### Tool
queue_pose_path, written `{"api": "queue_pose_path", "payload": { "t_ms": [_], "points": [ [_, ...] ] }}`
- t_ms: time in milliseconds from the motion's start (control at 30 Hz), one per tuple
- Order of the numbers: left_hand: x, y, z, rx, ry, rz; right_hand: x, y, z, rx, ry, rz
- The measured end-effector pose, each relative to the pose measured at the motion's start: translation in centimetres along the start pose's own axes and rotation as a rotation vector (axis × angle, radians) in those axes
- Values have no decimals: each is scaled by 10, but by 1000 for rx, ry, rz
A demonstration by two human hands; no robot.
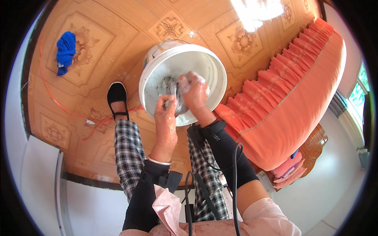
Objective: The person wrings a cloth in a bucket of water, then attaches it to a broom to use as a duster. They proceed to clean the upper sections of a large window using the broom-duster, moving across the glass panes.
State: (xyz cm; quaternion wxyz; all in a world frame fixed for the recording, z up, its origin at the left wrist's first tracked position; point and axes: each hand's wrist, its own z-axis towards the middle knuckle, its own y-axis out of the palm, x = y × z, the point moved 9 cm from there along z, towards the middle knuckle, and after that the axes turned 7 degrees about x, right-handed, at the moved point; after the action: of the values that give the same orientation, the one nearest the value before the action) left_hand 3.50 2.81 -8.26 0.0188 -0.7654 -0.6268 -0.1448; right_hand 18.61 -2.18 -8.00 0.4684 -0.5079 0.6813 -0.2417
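Note:
A white plastic bucket [220, 73] with a wire handle stands before me, its mouth tilted towards me. Inside it is a bunched grey wet cloth [180, 108] in foamy water. My left hand [165, 113], wet and with a bangle at the wrist, grips the cloth between thumb and fingers at the near rim. Suds cover the curled fingers of my right hand [195, 91], which closes on the same cloth from the right. Part of the cloth is hidden behind both hands.
A blue cloth bundle [66, 51] lies on the patterned floor [124, 38] at the far left. An orange cord [56, 101] trails towards the bucket. To the right stands a bed with an orange ruffled cover [283, 118]. Black cables [235, 183] hang by my arms.

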Motion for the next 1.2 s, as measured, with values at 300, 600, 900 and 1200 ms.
{"api": "queue_pose_path", "payload": {
  "t_ms": [300,600,900,1200],
  "points": [
    [14,-3,-11,87,14,168,30,77,24,-16,-435,-379],
    [5,-30,-2,194,-65,173,25,62,-16,-255,-257,-67],
    [16,20,-20,-30,-136,-159,-48,-86,-146,-642,-301,290],
    [-44,-13,0,33,-108,-241,-12,-15,-65,-228,-72,332]
  ]
}}
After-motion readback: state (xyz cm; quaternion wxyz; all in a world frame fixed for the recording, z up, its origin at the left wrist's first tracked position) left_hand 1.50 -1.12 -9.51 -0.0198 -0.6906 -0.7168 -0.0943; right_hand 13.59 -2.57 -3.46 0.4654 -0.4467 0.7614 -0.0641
